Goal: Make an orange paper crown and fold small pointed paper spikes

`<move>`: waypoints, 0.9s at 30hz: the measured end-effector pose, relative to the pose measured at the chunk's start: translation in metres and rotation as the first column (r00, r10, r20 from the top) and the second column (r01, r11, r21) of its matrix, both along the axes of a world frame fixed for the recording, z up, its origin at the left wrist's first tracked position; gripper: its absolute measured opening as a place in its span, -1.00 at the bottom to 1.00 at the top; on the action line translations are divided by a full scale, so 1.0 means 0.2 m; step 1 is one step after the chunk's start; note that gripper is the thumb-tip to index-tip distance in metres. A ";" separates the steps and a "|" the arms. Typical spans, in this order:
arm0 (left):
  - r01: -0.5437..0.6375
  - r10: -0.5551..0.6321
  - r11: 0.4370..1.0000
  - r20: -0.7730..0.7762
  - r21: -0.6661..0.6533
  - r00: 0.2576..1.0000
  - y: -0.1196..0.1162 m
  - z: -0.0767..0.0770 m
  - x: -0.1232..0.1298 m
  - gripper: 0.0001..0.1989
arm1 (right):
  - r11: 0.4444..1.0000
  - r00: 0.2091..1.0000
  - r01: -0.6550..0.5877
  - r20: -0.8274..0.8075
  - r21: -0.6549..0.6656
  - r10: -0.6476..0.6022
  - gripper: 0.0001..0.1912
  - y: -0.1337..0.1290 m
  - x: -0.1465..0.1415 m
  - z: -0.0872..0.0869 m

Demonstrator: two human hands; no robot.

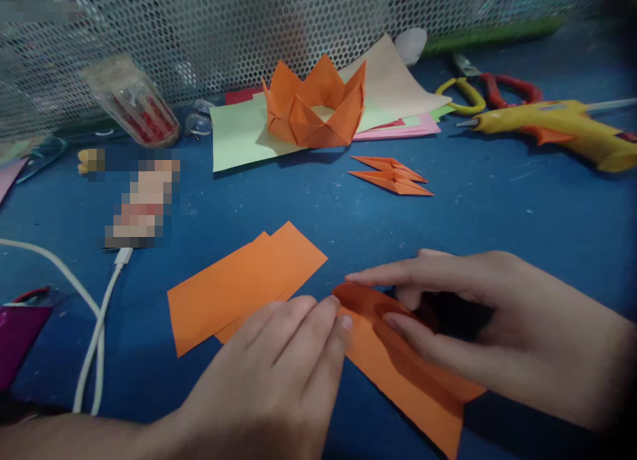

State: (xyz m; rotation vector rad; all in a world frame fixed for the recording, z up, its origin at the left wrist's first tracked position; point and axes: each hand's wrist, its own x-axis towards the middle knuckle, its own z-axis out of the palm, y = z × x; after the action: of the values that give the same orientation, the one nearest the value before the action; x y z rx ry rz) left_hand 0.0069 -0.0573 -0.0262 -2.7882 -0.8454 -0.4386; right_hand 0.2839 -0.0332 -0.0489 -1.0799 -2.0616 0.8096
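Note:
An orange paper strip (413, 374) with a lengthwise crease lies at a slant on the blue table, its far side raised. My right hand (502, 320) holds that raised side, the thumb on the near face and the forefinger along the far edge. At the strip's upper left end, the fingertips of my left hand (288, 367) are closed together against the paper; its thumb is hard to make out. Just beyond my left hand, more flat orange paper strips (233, 281) overlap. Two small folded orange paper pieces (393, 176) lie side by side further off.
At the back, a folded orange paper crown (316, 115) stands on coloured sheets (239, 135). A yellow glue gun (537, 125) and red-and-yellow-handled pliers (507, 91) lie right. On the left are a jar (137, 105) with red contents, and a white cable (102, 320). Behind runs perforated mesh (209, 35).

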 end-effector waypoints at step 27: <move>0.029 -0.022 0.998 -0.140 0.047 0.990 -0.03 0.04 -0.01 -0.53 | 0.892 0.932 -0.293 0.312 0.345 0.185 -0.51 0.15 0.03 0.05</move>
State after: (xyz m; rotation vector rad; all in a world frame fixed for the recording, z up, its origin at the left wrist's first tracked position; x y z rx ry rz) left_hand 0.0050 -0.0633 -0.0187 -2.7494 -0.7581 -0.2613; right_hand 0.2904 -0.0040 -0.0386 -0.7521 -2.4913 0.3477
